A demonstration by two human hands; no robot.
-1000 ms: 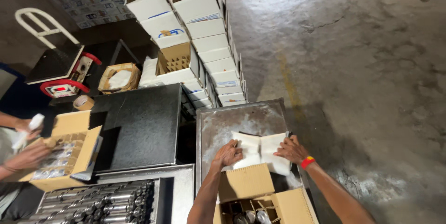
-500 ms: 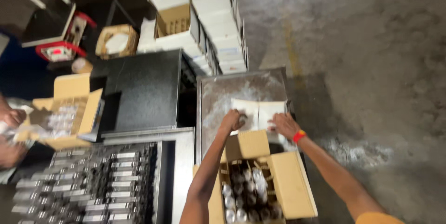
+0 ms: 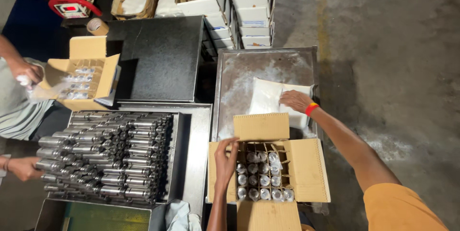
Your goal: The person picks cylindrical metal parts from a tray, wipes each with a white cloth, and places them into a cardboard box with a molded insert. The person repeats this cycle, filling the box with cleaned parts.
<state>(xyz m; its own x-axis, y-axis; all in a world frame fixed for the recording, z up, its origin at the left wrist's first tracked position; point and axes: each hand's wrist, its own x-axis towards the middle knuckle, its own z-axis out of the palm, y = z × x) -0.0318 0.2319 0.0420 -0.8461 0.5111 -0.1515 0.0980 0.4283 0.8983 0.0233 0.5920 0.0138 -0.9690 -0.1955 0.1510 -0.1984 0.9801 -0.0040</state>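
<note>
- Near box point(image 3: 268, 173): cardboard, all four flaps folded out, standing on the near end of a steel tray point(image 3: 230, 75) dusted with white powder
- Divider grid inside; the cells that show each hold one clear-wrapped cylinder part point(image 3: 262, 180); the left column is hidden behind the left hand, so a full count cannot be made
- Left hand point(image 3: 226, 158): fingers curled over the box's left inner edge, touching the grid; cannot tell whether it grips a part or only rests there
- Right hand point(image 3: 296, 101): flat and spread, palm down on a stack of white sheets point(image 3: 267, 98) lying on the tray just beyond the far flap; pressing, not pinching; red band at the wrist
- Judgement: filling of this box looks nearly or fully done; no sheet lies over the parts and the flaps are not closed, so covering and closing appear to be what is left
- Left of the box: rack point(image 3: 108, 157) packed with bare metal cylinders, unwrapped, in many rows, so a large stock seems unpacked
- Far left: a co-worker's hand point(image 3: 26, 70) closed on clear wrap beside a second open box point(image 3: 81, 75) that holds a few wrapped parts, with much room left; their other hand point(image 3: 21, 169) is at the rack's left edge
- Far side: stacked white cartons point(image 3: 251, 13), one open with an empty grid; tape roll point(image 3: 97, 26) on the dark table point(image 3: 158, 58)
</note>
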